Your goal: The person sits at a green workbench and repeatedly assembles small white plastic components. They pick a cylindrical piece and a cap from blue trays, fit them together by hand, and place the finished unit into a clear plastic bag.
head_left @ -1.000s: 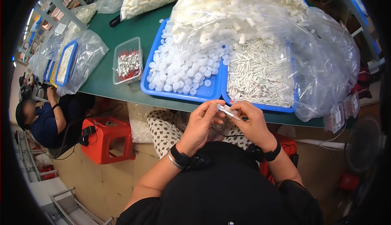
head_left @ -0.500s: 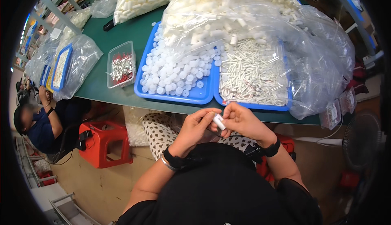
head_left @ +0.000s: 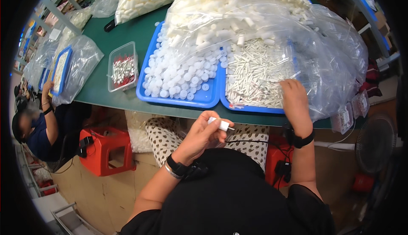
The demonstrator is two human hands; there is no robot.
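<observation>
In my left hand (head_left: 203, 132) is a short white cylinder (head_left: 222, 125), held between thumb and fingers above my lap. A thin dark-tipped pin juts from its right end. My right hand (head_left: 296, 101) is at the right side of the right blue tray (head_left: 255, 108), its fingers bent over the thin white rods (head_left: 250, 75) there. No object shows in those fingers, though their tips are partly hidden. The left blue tray (head_left: 180, 102) beside it contains small translucent white discs (head_left: 174, 77).
A large clear bag of white cylinders (head_left: 212, 18) lies over the trays' far side. Left of them stands a clear tub (head_left: 123, 67) of red and metallic pieces. A red stool (head_left: 106, 152), a fan (head_left: 375, 143) and a seated person (head_left: 40, 128) are around the green table (head_left: 95, 88).
My right hand has left the white cylinder and moved right and away from me to the rods tray. My left hand keeps the cylinder, now with its pin showing.
</observation>
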